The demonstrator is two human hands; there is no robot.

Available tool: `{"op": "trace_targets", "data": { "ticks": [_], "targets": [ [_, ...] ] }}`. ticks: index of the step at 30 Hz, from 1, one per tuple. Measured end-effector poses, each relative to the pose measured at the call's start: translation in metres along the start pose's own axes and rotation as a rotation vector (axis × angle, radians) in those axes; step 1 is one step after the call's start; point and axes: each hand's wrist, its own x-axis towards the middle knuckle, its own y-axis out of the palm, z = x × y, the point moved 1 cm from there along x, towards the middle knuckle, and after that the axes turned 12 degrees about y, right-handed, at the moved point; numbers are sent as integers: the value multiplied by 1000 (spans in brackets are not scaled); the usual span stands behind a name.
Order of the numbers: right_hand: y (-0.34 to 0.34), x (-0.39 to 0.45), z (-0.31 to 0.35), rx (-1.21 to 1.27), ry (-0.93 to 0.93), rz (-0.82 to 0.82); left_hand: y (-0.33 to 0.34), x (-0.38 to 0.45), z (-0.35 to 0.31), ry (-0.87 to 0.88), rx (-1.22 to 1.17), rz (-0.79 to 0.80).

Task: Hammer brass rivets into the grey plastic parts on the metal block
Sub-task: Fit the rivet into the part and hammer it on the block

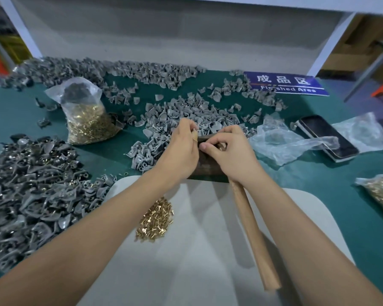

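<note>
Rivets lie heaped on the surface just behind the left hand. Both hands pinch something small over the metal block; the hammer handle runs back under the right hand.

Both hands over metal block, hammer handle under right wrist

Metal block mostly hidden under hands; hammer head unseen.
</note>
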Motion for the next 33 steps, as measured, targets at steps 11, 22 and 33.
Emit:
{"op": "trace_targets", "data": {
  "ticks": [11,22,33],
  "targets": [
    [4,22,9,17,-6,-19,-3,13,4,-19,76,-63],
    [-26,11,2,270,-141,-314,-23,-18,10,3,46,-33],
    [-4,2,4,88,-180,-176,-24,-26,12,30,122,-133]
  ]
}}
